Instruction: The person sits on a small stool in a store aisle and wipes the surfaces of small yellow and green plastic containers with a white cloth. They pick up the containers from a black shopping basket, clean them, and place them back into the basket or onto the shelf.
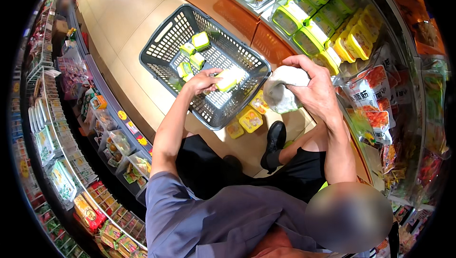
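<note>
My left hand [203,82] reaches into a dark grey plastic shopping basket [167,26] and grips a yellow-green plastic tub [227,80]. Several more green and yellow tubs [197,60] lie at the basket's bottom, beyond that hand. To the right of the basket, my right hand [315,85] holds a crumpled whitish cloth [283,90], its thumb and fingers closed round it. Yellow lidded tubs [250,119] stand on the tiled floor beside the basket's near right side, partly hidden by its rim and the cloth.
On the right, a clear display bin holds rows of green tubs [308,40] and yellow tubs [358,42], with red-and-white food packets [374,97] below. A shelf edge [107,90] with packaged goods curves along the left. My black shoe [276,138] rests near the floor tubs.
</note>
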Demonstrator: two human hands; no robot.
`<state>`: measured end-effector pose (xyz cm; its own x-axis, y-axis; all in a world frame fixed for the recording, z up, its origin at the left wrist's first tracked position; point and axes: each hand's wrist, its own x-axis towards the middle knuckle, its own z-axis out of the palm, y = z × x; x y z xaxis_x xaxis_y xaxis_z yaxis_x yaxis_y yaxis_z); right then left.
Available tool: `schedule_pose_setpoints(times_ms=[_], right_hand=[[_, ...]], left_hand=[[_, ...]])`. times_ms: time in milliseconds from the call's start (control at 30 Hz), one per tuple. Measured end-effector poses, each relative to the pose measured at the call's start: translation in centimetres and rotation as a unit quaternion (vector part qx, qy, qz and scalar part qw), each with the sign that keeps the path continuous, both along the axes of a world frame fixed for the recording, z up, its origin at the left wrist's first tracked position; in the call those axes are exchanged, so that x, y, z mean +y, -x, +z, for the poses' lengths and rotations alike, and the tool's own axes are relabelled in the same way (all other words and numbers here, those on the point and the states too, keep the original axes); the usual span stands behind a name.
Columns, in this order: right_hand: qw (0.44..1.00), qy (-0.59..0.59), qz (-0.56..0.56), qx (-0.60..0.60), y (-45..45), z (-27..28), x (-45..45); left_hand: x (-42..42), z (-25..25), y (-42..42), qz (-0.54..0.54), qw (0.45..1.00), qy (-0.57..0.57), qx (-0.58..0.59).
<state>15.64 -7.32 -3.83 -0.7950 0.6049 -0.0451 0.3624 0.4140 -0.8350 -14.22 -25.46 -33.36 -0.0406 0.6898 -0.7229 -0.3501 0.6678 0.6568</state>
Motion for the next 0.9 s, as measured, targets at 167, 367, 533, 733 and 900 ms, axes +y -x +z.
schedule_pose_setpoints(times_ms=[167, 367, 533, 733, 900], right_hand=[[0.999, 0.037, -0.005, 0.023, 1.3, -0.1, -0.3], [0.999, -0.009, 0.020, 0.023, 2.8, -0.4, -0.9], [0.999, -0.011, 0.023, 0.036, 3.4, -1.2, -1.3], [0.998, -0.019, 0.034, 0.040, 4.6, -1.7, -2.1], [0.995, -0.066, 0.057, 0.041, 5.6, -1.9, -2.6]], left_hand=[[-0.5, 8.4, -3.7, 0.166, 0.870, -0.214, -0.411], [1.2, 13.5, -7.7, 0.161, 0.776, -0.303, -0.529], [1.5, 14.4, -8.2, 0.198, 0.766, -0.286, -0.541], [1.5, 16.3, -8.5, 0.250, 0.815, -0.246, -0.461], [1.1, 15.0, -8.2, 0.183, 0.742, -0.306, -0.568]])
